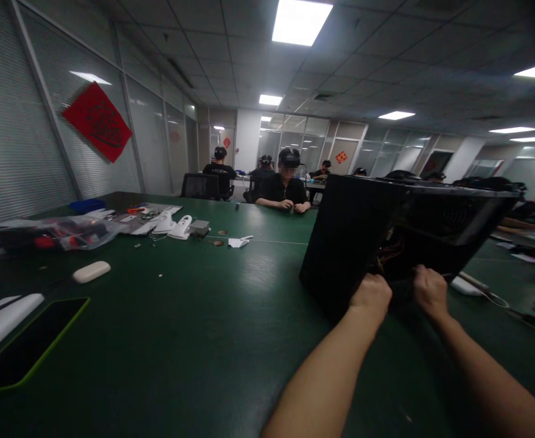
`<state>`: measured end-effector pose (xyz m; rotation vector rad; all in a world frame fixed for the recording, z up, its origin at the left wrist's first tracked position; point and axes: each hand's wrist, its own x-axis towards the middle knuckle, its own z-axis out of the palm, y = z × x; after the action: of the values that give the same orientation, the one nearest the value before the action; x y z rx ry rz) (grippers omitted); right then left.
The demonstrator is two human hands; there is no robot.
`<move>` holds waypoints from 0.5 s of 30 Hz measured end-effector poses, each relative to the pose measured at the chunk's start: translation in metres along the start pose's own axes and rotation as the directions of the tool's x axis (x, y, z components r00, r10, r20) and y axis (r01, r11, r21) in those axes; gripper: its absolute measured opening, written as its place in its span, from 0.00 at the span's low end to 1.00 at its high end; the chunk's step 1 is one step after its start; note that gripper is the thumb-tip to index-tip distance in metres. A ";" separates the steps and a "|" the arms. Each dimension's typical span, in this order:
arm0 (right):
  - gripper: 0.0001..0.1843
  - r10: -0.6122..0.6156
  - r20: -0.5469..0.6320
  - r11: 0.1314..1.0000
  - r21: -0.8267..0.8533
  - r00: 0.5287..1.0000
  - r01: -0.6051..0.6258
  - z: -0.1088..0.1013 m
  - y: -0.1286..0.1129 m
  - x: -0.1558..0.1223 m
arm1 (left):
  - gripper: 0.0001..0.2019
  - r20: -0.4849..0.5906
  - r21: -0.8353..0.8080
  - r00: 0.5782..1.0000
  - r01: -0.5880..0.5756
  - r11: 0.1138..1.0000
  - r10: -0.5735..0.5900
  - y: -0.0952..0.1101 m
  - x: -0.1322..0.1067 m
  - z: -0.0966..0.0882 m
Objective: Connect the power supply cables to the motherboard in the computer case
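Note:
A black desktop computer case [352, 234] stands on the right side of the green table, its open side turned toward me and to the right. Coloured cables and a round fan grille show in its dark inside. Low on the case's near edge, my left hand [371, 297] is closed on the frame. My right hand [431, 293] is closed at the lower edge of the opening, a short way to the right. The fingertips of both hands are partly hidden by the hands and the dark interior.
On the green table [221, 340] lie a phone with a green edge [34, 344], a white oval case [92, 271], a plastic bag of red and black items [48, 234] and white handheld devices [180, 227]. Across the table sits a person [283, 188]; others work behind.

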<state>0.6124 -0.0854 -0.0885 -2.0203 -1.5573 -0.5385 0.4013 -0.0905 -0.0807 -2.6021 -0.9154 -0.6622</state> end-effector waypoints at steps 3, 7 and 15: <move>0.16 0.130 -0.054 0.977 0.175 0.990 -0.119 -0.002 -0.006 0.000 | 0.13 0.000 0.008 1.000 0.001 1.000 -0.001 0.000 0.000 0.000; 0.12 0.170 -0.136 0.965 0.221 0.976 -0.138 0.008 -0.007 0.000 | 0.12 -0.019 0.025 0.999 0.028 0.999 -0.028 0.000 0.001 -0.001; 0.17 0.263 -0.332 0.939 0.306 0.906 -0.160 0.032 -0.008 0.009 | 0.11 -0.032 0.029 0.999 0.025 0.999 -0.024 -0.003 -0.001 -0.006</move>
<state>0.6070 -0.0572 -0.1072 -1.7308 -1.1016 -0.5466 0.3965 -0.0909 -0.0761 -2.5513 -0.9424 -0.6889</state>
